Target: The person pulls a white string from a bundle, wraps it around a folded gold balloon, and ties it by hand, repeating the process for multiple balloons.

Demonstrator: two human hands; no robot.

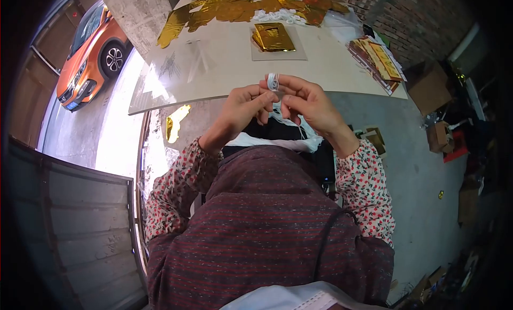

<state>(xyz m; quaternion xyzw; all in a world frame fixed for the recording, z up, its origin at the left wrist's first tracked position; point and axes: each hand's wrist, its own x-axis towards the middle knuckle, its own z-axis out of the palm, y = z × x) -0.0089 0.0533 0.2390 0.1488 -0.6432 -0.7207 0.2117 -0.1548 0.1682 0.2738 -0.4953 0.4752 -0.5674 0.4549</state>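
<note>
White string (273,82), in the head view, sits in a small coil around the fingertips of the right hand (312,101), held up before the pale table (214,67). The left hand (246,108) is drawn narrow right beside it (whether it pinches a strand, I cannot tell). Such a coil looks light, soft and easily tangled, best pinched across all its turns.

I see white thread (273,82) looped round right hand (314,104) fingers, left hand (240,108) fingertips close by, near edge of bench (214,69); gold stack (275,37) on board (278,56), papers (380,63) toward right edge.
</note>
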